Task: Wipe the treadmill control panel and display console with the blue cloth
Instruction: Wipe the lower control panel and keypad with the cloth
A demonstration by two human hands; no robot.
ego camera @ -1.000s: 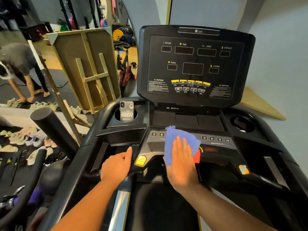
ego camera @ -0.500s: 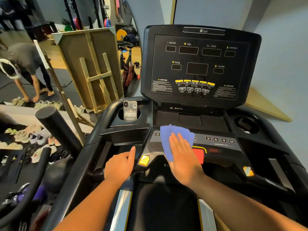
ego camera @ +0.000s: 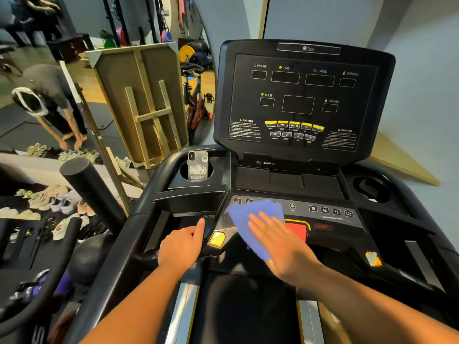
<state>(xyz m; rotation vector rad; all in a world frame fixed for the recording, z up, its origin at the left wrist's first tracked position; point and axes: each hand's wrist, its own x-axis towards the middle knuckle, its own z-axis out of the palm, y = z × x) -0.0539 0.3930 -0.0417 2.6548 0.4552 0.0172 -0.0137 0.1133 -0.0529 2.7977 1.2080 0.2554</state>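
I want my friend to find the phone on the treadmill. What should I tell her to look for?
Start at the big black display console standing upright on the treadmill. Just below its left corner is a round cup holder, and the phone stands upright in it, back facing you. It is the only silvery thing there, with big lettering on its case; the cup holder on the other side has no phone.

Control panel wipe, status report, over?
Right hand flat on blue cloth, left side of control panel. Left hand grips handrail. Phone in cup holder, clear.
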